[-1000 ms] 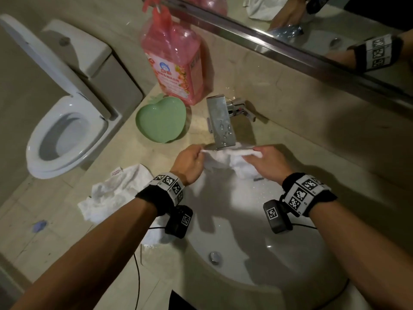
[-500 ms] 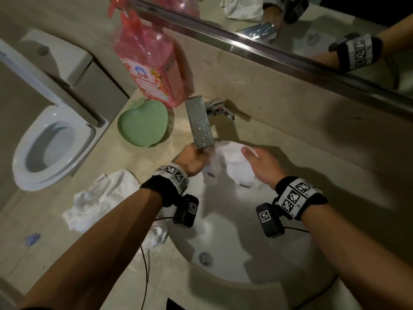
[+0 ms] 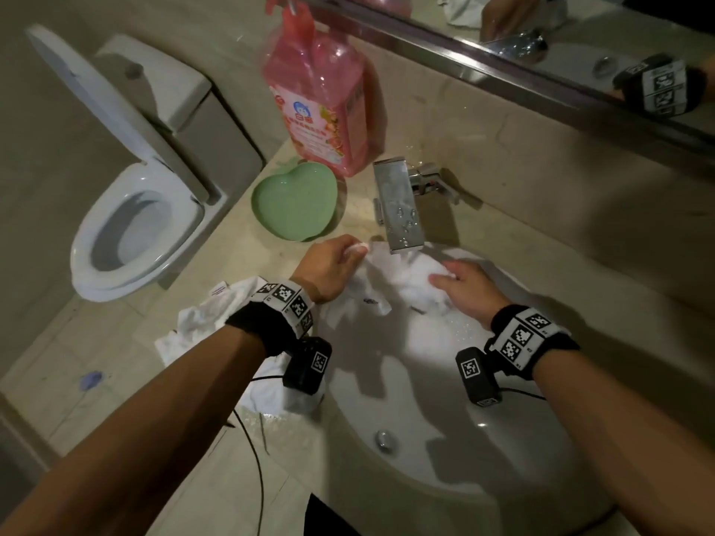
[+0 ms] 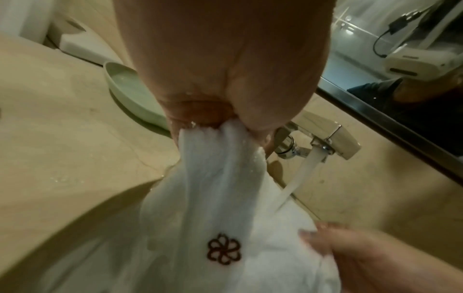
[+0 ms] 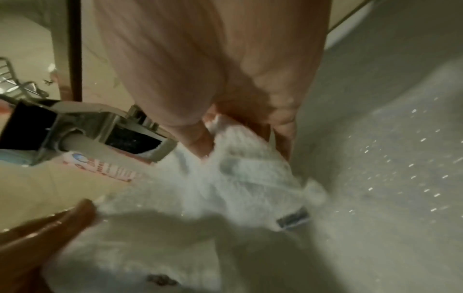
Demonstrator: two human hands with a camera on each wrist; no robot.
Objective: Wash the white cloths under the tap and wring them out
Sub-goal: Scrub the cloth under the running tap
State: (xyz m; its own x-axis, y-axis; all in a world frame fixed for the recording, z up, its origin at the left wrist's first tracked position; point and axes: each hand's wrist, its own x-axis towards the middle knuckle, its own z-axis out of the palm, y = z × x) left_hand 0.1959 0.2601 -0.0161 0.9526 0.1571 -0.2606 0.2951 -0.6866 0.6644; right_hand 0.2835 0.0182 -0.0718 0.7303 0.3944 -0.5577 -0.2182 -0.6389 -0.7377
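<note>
A wet white cloth (image 3: pixel 390 280) with a small dark flower mark (image 4: pixel 223 251) hangs under the chrome tap (image 3: pixel 398 206), and water runs from the spout (image 4: pixel 298 178) onto it. My left hand (image 3: pixel 332 265) grips one bunched end of the cloth (image 4: pixel 220 150) at the basin's left rim. My right hand (image 3: pixel 464 288) pinches the other end (image 5: pixel 250 158) over the white basin (image 3: pixel 445 439). A second white cloth (image 3: pixel 216 315) lies crumpled on the counter, partly hidden under my left wrist.
A pink soap bottle (image 3: pixel 321 98) and a green heart-shaped dish (image 3: pixel 294 203) stand left of the tap. A toilet (image 3: pixel 131 210) with its lid up is beside the counter. A mirror (image 3: pixel 541 40) runs along the back wall. The basin drain (image 3: pixel 385 439) lies below my hands.
My hands have drawn a little apart and spread the cloth wider under the running water. The head view has tilted and shifted slightly.
</note>
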